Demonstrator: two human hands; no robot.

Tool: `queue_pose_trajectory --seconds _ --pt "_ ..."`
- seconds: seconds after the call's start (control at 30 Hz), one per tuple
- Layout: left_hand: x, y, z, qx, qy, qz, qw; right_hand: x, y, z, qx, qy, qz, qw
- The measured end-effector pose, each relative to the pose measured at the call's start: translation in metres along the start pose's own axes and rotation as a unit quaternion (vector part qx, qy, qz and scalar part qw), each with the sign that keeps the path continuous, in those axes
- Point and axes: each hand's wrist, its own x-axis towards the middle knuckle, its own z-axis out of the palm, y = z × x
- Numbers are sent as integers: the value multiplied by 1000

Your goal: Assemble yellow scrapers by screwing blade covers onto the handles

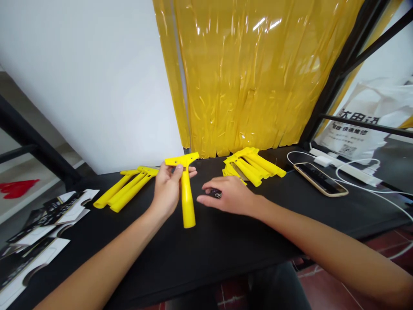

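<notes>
Yellow scraper [187, 196] gripped near its head by the left hand [167, 189], over a black table [206, 258], small dark object [216, 193] held in the curled right hand [232, 194] nearby, matching scrapers [129, 189] piled on both sides.

clear near tabletop [200, 258], yellow tools [132, 192] either side
</notes>
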Motion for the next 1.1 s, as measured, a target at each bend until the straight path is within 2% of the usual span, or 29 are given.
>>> queue_pose_trajectory --seconds 0.07,0.13,0.2,0.3,0.43,0.53,0.57,0.6,0.63,0.7,0.77,0.8,0.83,0.9,1.0,1.1 --pt "-6 -8 5 -68 9 -82 994 -1 -8 8 22 -17 27 999" --pt "-13 -13 9 -107 16 -133 985 -2 -10 13 38 -25 56 997" --pt "-19 -14 11 -125 11 -147 981 -2 -9 15 59 -29 80 995" --pt "-20 -11 11 -109 -31 -120 986 -2 -8 19 102 -17 108 989" --pt "-8 -10 2 -5 -86 -79 993 1 -4 13 106 18 141 984" --pt "12 -12 -18 186 -102 -36 976 8 13 -7 83 35 152 984" --pt "19 -13 -27 283 -93 3 955 10 23 -16 57 35 162 984" --pt "26 -12 -36 388 -83 47 917 12 35 -26 18 36 182 983" --pt "33 -11 -47 492 -72 93 863 14 48 -35 -39 47 216 974" --pt "44 -6 -67 667 -69 154 726 15 73 -50 -158 41 272 948" --pt "52 -1 -87 779 -56 125 612 14 94 -60 -239 2 315 919" --pt "54 2 -95 812 -50 88 575 13 102 -63 -267 -19 325 907" --pt "56 3 -103 831 -47 53 552 12 108 -64 -278 -29 328 902" --pt "59 3 -115 839 -62 -17 541 10 115 -63 -290 -42 331 897" --pt "63 0 -124 821 -83 -76 559 7 119 -58 -297 -49 338 892" --pt "66 -3 -125 807 -92 -84 578 6 122 -53 -302 -55 341 889"
